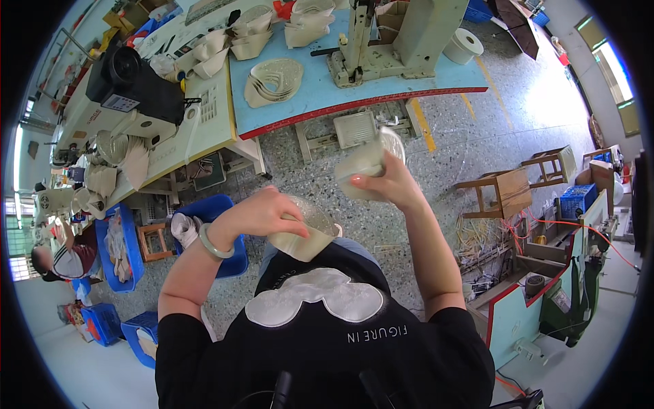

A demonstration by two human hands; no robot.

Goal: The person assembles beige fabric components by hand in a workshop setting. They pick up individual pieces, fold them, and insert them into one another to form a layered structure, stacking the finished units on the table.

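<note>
My left hand [262, 215], a pale bangle at its wrist, pinches a cream shoe upper [305, 244] with a glittery patch, low in front of my body. Higher and to the right, my right hand [395, 184] grips another cream shoe upper [354, 165], its thumb across the near face; this piece is slightly blurred. The two pieces are apart. Beyond them, a nested stack of similar glittery uppers [272, 83] lies on the blue-topped table [313, 95].
A grey-green press machine [415, 41] and a white tape roll [463, 46] stand on the table. Sewing machines [129, 102] line the left bench. Blue bins [228, 255] sit at lower left, wooden stools [504, 192] at right. Another person [71, 253] works at far left.
</note>
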